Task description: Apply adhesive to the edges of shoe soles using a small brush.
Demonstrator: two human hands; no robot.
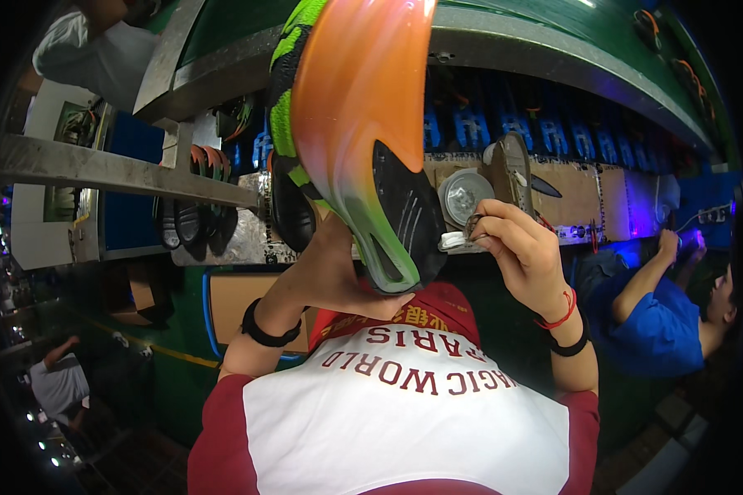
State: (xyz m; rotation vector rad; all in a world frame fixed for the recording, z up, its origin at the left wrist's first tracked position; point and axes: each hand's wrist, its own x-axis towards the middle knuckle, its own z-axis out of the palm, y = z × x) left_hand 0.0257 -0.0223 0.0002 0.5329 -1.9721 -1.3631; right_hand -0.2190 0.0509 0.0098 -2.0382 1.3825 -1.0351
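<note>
A sports shoe is turned so its orange and green sole shows, with a black patch near the heel and a green and black upper along its left side. My left hand grips it around the heel end, low in the view. To the right, my right hand is raised with thumb and fingers pinched on a small dark piece. A white, rounded piece shows just left of those fingertips; whether it is joined to the dark piece is unclear.
Beyond my right hand, a round whitish bowl and an upright beige-brown shoe stand on the bench. A steel rail crosses above, edging a green belt. More shoes sit left; a person in blue works at right.
</note>
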